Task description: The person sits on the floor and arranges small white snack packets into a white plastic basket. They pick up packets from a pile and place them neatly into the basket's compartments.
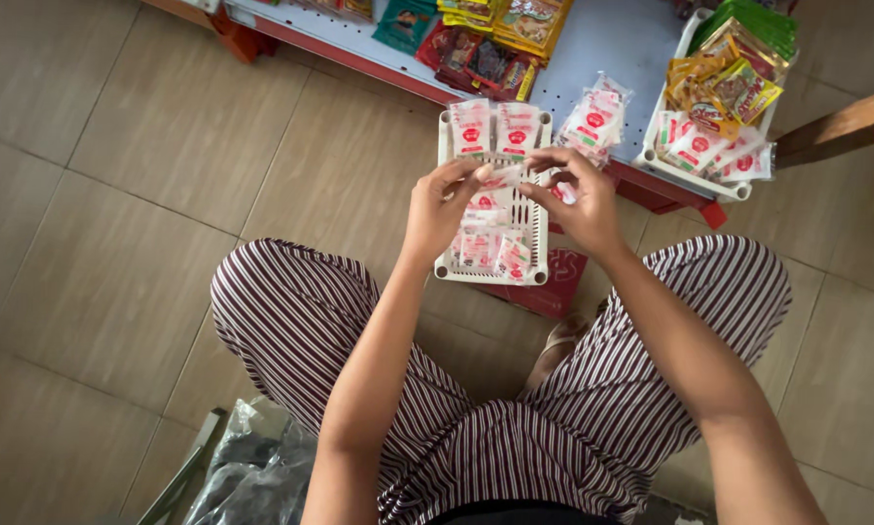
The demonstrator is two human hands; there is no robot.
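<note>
Two bare hands meet above a white slotted basket [535, 255], which serves as the landmark. Nearest the camera, below the basket, are knees in maroon-and-white striped trousers [593, 408] and, toward the lower left, a crumpled grey plastic bag [252, 467] on the beige tiled floor [97, 224]. Over the basket's middle, the left hand [439, 209] and right hand [578, 199] each pinch an end of one small clear sachet [503, 178] with a red-and-white label, fingertips pressed together on it. Inside the basket lie more such sachets [486, 243], some standing at its far end. Just under the basket's right corner shows a flat red packet [554, 287]. Beyond the basket runs a low grey shelf [612, 49] with a red edge; on it, right of the basket, is a loose heap of sachets [593, 119], then a second white basket [695, 177] with yellow and green packets; farther back lie dark red and green packets [476, 49].
</note>
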